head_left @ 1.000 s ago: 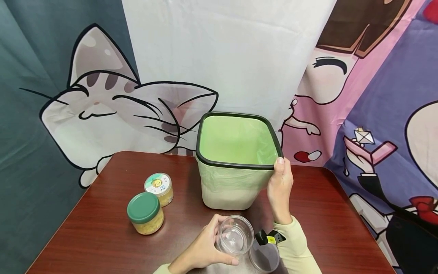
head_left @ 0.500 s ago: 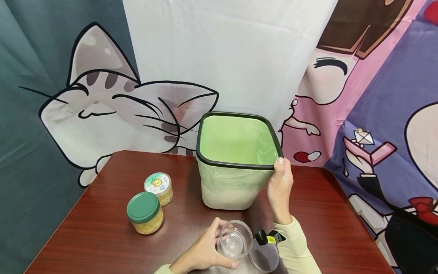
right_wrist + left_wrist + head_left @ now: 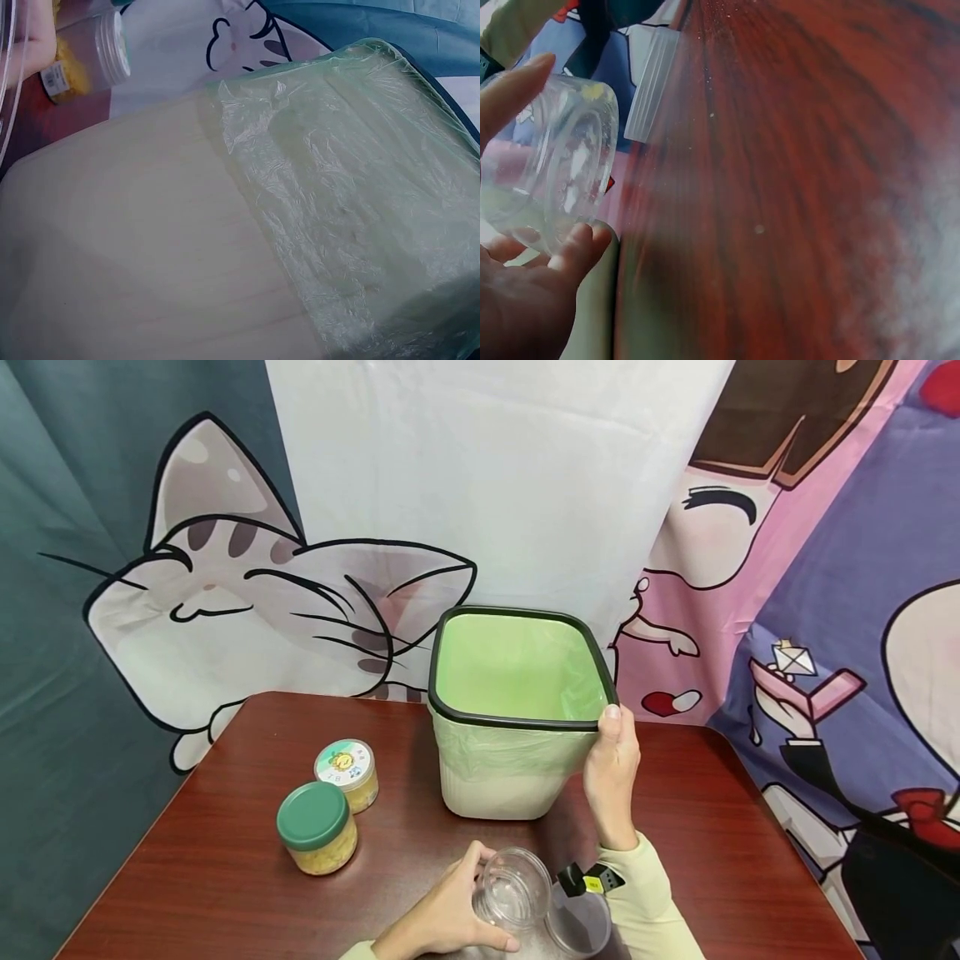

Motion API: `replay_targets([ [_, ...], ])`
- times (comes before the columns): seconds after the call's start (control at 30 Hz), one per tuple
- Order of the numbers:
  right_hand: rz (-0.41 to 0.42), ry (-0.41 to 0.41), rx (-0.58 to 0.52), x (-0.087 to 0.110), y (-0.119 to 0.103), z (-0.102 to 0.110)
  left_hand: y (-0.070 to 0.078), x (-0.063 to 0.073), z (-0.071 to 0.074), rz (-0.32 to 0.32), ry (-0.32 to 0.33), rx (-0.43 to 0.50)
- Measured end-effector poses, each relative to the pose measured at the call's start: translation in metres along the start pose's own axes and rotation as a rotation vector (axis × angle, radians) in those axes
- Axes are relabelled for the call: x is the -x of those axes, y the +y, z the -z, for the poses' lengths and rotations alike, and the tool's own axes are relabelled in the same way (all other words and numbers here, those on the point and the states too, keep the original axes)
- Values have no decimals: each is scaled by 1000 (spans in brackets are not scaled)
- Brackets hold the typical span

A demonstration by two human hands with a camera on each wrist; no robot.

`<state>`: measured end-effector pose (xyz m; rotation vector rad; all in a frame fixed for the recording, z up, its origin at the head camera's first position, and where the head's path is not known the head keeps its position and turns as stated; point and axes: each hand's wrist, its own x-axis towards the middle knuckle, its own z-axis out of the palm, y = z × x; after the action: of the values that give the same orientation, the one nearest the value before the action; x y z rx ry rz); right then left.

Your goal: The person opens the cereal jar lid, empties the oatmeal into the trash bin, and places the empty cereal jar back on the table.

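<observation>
My left hand [image 3: 447, 907] holds a clear, uncovered plastic jar [image 3: 513, 888] by its sides, between thumb and fingers. The jar is held just above the table, and small yellowish residue clings to its base [image 3: 581, 161] in the left wrist view. My right hand [image 3: 613, 777] grips the near right corner of a trash bin's black rim [image 3: 517, 722]. A pale green bag lines that bin [image 3: 487, 777], and its plastic [image 3: 337, 202] folds down over the outside. A clear round lid [image 3: 579, 922] lies on the table beside the jar, under my right forearm.
Left on the dark red table [image 3: 225, 793] stand a green-lidded jar [image 3: 315, 828] with yellow contents and a jar with a printed label on its lid [image 3: 347, 774]. A cartoon-printed cloth [image 3: 480, 485] hangs behind. A small black device [image 3: 594, 880] sits on the right wrist.
My left hand and the clear jar have come down slightly toward the near edge. The right hand, the bin and the jars on the left hold their places.
</observation>
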<state>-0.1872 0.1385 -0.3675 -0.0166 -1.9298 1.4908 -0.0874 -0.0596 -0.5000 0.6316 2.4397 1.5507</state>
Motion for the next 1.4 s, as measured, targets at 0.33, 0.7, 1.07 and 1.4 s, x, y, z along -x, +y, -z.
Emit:
replay_targets([
  [0.33,-9,0,-1,1,-3,0,-4,-1,-1,58,9,-47],
  [0.7,3,-10,7,2,-4,1,-1,-5,-2,36,-26,-158],
  [1.07,5,3,13,2,-3,1,0,-4,-5,-34,-37,-254],
  [1.4,-6,0,8,4,-17,1,2,-2,-7,-71,-12,-363],
])
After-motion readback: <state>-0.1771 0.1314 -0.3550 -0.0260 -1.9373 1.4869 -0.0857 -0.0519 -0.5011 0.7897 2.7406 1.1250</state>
